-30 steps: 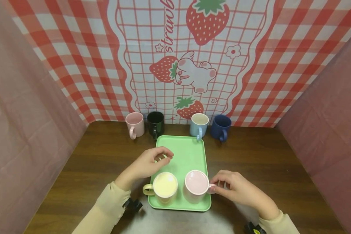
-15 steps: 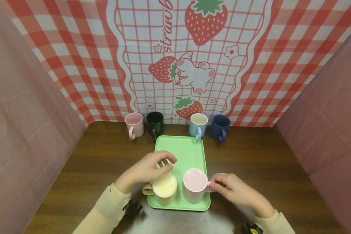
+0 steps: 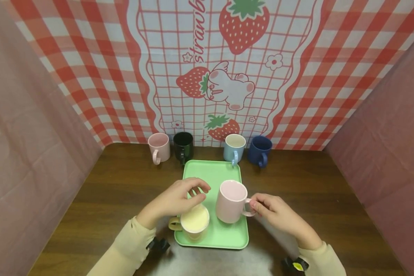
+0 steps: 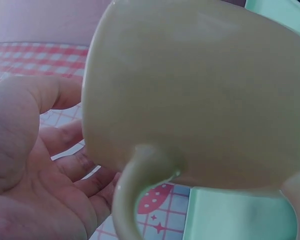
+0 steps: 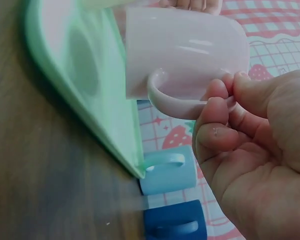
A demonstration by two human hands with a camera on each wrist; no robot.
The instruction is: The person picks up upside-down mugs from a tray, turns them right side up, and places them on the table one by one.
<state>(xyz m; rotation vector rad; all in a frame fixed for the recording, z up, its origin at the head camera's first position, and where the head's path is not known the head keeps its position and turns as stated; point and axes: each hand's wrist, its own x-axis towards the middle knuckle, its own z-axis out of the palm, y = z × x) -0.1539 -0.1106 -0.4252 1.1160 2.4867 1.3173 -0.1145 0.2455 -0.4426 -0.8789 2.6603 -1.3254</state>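
My right hand (image 3: 279, 214) pinches the handle of a pink mug (image 3: 230, 207) between thumb and fingers. That mug is raised above the green tray (image 3: 212, 174), and the right wrist view shows its handle (image 5: 177, 106) in the fingertips. A yellow mug (image 3: 194, 222) stands on the near left of the tray, its handle pointing left. Just beyond its rim hovers my left hand (image 3: 176, 197), fingers loosely bent and holding nothing. In the left wrist view the yellow mug (image 4: 200, 95) fills most of the picture and partly covers the left fingers.
Along the back of the wooden table (image 3: 296, 180) stand another pink mug (image 3: 160, 147), a black mug (image 3: 183, 145), a light blue mug (image 3: 234, 147) and a dark blue mug (image 3: 260, 149). Behind them hangs a strawberry-print checked cloth (image 3: 279, 96); pink cloths close both sides.
My right hand has lifted the pink mug off the tray and moved it slightly away from me. The left hand has shifted a little right, over the far rim of the yellow mug.
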